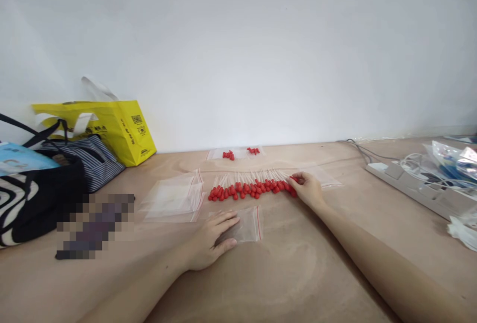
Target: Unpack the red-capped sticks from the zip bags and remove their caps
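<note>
A long row of red-tipped white sticks (257, 189) lies side by side, the red ends toward me. My right hand (306, 187) is at the row's right end, its thumb and fingers closed around some of the sticks near their red tips; how many is hidden. Lying flat, my left hand (212, 238) rests with fingers stretched on the left part of a clear zip bag (248, 224) with a red seal line. Left of the row is a stack of similar zip bags (173, 196).
Against the wall, filled bags (238, 154) hold red-tipped sticks. A yellow shopping bag (136, 131), a striped bag (99, 159) and a black-and-white bag (67, 203) stand left, near a blurred-out dark object (97, 226). A power strip (406, 189) with cables lies right.
</note>
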{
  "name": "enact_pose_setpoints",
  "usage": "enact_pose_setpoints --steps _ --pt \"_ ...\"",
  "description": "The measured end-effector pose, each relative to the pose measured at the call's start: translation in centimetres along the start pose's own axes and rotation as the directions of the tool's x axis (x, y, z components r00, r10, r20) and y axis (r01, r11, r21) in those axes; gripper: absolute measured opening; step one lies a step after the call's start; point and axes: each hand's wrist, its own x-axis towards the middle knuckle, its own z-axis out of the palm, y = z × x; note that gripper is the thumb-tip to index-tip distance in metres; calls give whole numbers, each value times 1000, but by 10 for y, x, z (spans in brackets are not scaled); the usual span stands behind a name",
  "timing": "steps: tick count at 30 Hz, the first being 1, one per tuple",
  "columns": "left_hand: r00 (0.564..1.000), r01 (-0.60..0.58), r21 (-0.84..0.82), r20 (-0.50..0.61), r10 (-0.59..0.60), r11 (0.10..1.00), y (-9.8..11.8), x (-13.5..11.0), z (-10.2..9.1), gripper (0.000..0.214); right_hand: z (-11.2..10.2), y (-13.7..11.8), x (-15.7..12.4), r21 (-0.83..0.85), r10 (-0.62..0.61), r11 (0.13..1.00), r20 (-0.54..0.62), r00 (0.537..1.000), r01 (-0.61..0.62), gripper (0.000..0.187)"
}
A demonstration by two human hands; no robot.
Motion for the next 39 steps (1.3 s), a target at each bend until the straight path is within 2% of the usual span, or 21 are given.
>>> enact_pose_setpoints --steps 2,5,8,12,14,16,17,18,19,21,22,23,25,29,31,33,34,37,39 --pt "1000 8 -1 8 -8 1000 2 0 -2 49 0 1 1 -78 -83 993 35 996 86 28" --pt "999 28 -10 37 -27 1000 5 -1 -5 49 1 3 1 -107 -156 981 67 985 163 29" --pt "1000 25 -26 18 -25 999 4 -2 -6 45 1 4 0 -107 -172 977 94 981 182 28" --pt "999 -36 -7 -27 35 999 0 -4 -3 43 0 3 -1 -103 -179 976 107 978 190 29" --pt "998 -62 6 8 61 998 -1 -5 -2 45 -1 -2 -4 -104 -189 975 87 978 198 29" --pt "995 -81 13 53 81 997 -1 -6 -1 49 -3 -13 -11 -88 -267 957 93 959 275 26" --pt "993 -93 15 72 91 996 -1 -6 -1 51 -4 -21 -17 -63 -344 933 125 931 353 24" --pt "991 -103 17 83 102 994 0 -6 -2 53 -5 -29 -25 -11 -449 887 212 868 461 21" --pt "990 -111 19 85 109 994 0 -6 -2 54 -5 -38 -33 69 -558 821 310 770 567 19" --pt "990 -119 21 81 117 993 -1 -5 -2 56 -4 -55 -50 200 -694 678 490 527 707 35" --pt "990 -118 24 79 116 993 -1 -5 -2 57 -2 -62 -59 223 -724 620 531 440 752 42" --pt "991 -113 27 75 111 993 -1 -5 -1 58 -1 -67 -66 229 -746 566 552 373 792 45" --pt "992 -104 30 68 102 994 -2 -5 0 59 3 -72 -77 209 -767 481 570 293 851 45" --pt "994 -96 35 63 94 995 0 -5 -3 58 5 -69 -82 226 -804 387 557 207 894 29" --pt "989 -114 48 104 108 992 1 -5 -8 58 4 -64 -80 257 -814 394 544 204 883 25" --pt "980 -136 60 156 126 989 3 -5 -13 59 2 -60 -76 300 -802 459 545 244 836 25" --pt "975 -144 63 177 131 988 4 -5 -15 60 0 -58 -75 330 -788 508 550 275 796 25" --pt "975 -135 65 186 121 989 3 -7 -17 65 -2 -56 -72 405 -717 673 565 409 619 21" --pt "981 -107 58 168 96 993 0 -8 -14 69 -4 -58 -70 441 -681 730 541 494 523 17"
